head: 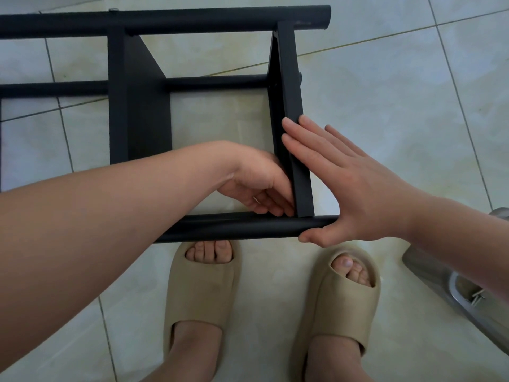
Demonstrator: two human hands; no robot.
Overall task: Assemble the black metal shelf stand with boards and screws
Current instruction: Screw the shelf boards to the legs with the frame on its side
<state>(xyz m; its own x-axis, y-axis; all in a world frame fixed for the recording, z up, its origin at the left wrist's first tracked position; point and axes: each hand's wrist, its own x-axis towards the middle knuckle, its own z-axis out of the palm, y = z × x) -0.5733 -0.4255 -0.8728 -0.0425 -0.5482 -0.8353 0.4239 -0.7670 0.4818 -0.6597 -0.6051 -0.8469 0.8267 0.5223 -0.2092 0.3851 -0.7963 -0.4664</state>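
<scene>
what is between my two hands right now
The black end board, standing on edge: the left hand is at its inner face, and the right hand lies flat against its outer face. This shows in the head view.

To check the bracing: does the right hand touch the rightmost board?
Touching. Head view: straight fingers of the right hand lie against the rightmost board.

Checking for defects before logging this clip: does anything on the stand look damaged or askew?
The far tube has a pale scuffed patch near its right end, where the black finish looks rubbed off. The right board seems to lean compared with the left board, possibly just lens distortion.
</scene>
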